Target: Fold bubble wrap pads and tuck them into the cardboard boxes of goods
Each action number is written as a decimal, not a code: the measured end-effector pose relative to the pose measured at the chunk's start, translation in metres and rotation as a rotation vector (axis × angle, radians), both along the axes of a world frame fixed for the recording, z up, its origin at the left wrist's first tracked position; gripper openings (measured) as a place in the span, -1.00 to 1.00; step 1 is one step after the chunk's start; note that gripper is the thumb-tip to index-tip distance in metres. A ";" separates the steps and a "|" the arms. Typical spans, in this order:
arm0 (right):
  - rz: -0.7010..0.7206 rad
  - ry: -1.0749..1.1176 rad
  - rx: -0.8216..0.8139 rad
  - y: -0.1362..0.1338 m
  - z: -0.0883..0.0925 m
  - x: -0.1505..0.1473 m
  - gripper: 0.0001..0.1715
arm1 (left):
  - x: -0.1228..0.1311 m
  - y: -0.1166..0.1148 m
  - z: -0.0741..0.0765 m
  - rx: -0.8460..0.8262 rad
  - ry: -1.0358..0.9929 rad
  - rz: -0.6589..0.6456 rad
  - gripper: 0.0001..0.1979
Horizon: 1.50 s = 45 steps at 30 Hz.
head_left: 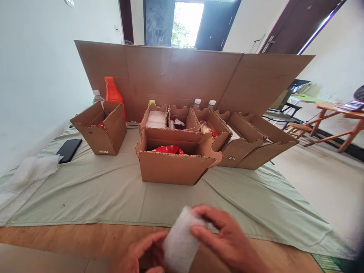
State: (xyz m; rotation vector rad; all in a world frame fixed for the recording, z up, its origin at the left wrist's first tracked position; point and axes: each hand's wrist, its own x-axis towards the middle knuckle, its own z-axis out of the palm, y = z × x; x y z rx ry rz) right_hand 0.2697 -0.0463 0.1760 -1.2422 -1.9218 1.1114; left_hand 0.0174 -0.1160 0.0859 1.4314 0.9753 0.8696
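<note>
Close to me, at the table's front edge, is a white bubble-wrap bundle (182,240), slightly blurred and tilted. My right hand (220,235) grips its upper right side, fingers curled over the wrap. At its lower left, my left hand (145,252) curves its fingers around the bundle, partly cut off by the frame's bottom. Whatever may lie inside the wrap is hidden. Beyond my hands stands an open cardboard box (170,168) with a red packet (168,149) inside.
Behind it, several cardboard bins, one with wrapped white material (156,118), stand in a row before a tall cardboard panel (182,72). Leftward are another cardboard bin (106,138), an orange bottle (113,93), a black phone (69,149) and loose bubble wrap (27,178). A pale green cloth (113,201) covers the table.
</note>
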 end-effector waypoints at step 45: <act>0.112 -1.354 0.701 0.168 0.067 -0.043 -0.77 | 0.006 0.117 0.084 1.103 0.713 0.558 -0.72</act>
